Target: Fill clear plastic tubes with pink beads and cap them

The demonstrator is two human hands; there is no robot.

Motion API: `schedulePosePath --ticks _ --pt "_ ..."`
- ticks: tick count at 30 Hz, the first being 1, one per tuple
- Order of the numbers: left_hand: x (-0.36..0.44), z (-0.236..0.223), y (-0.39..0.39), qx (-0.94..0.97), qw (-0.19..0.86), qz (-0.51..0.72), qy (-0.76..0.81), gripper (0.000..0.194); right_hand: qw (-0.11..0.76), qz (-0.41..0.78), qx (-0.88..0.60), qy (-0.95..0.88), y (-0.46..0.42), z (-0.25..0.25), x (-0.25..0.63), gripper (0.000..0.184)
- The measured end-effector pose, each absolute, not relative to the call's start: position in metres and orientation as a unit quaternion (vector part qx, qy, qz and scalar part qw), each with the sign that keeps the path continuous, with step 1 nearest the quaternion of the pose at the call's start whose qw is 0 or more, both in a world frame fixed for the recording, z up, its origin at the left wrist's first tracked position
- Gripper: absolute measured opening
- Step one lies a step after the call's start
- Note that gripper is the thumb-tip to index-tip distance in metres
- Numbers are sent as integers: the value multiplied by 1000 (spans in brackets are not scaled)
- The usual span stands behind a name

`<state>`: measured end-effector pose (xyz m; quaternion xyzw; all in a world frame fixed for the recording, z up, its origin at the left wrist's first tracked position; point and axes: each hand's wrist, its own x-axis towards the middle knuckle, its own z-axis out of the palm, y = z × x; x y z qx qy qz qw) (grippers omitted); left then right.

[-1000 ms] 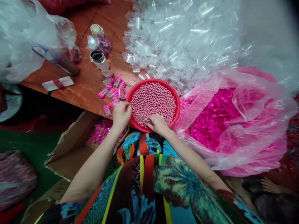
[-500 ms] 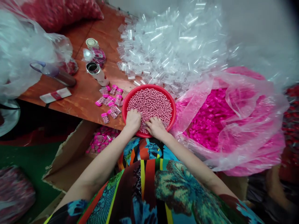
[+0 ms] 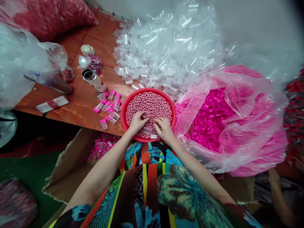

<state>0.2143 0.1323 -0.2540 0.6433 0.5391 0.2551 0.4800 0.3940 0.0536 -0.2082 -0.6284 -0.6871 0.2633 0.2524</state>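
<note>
A red bowl (image 3: 124, 107) full of small pink beads (image 3: 152, 102) sits at the near edge of the wooden table (image 3: 78, 104). Both my hands are inside it. My left hand (image 3: 137, 122) is cupped over the beads, fingers bent and held together. My right hand (image 3: 164, 129) is curled beside it, closed on a small clear vial (image 3: 147, 131) that lies between the two hands. A second clear piece (image 3: 154, 137) lies at the bowl's near rim.
Several filled, pink-capped vials (image 3: 108, 106) lie left of the bowl. A heap of clear vials (image 3: 166, 47) is behind it, a bag of pink caps (image 3: 225, 120) to the right. A tin (image 3: 93, 79) and a purple-handled tool (image 3: 47, 80) stand further left. A cardboard box (image 3: 71, 164) sits below. Another person's arm (image 3: 280, 196) shows at lower right.
My left hand left the filled vials on the table and came into the bowl beside my right hand. The view shifted slightly, so the bowl appears lower and further left.
</note>
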Motion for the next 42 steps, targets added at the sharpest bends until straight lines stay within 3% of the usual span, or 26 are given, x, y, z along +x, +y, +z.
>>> schedulePosePath --ticks 5,11,15,24,32,36,38,39,42 --pt "210 -240 116 563 544 359 509 39 344 308 -622 -632 59 -205 394 23" --pt "219 -223 104 463 666 359 462 49 391 345 -608 -599 64 -186 398 25" --pt "226 -215 102 513 645 334 459 45 390 351 -584 -619 67 -174 401 29" --pt "227 -208 102 583 616 270 454 41 347 469 -621 -524 66 -181 411 17" --pt "240 -214 97 418 690 293 514 41 340 393 -648 -556 47 -181 424 17" --pt "242 -204 99 301 745 310 507 51 394 257 -754 -458 18 -193 481 28" --pt "243 -196 100 277 763 312 494 54 352 186 -837 -374 0 -206 520 35" --pt "245 -192 101 275 768 310 488 51 289 182 -870 -354 -9 -214 538 36" --pt "252 -183 104 267 784 309 468 38 207 222 -886 -352 -29 -237 576 18"
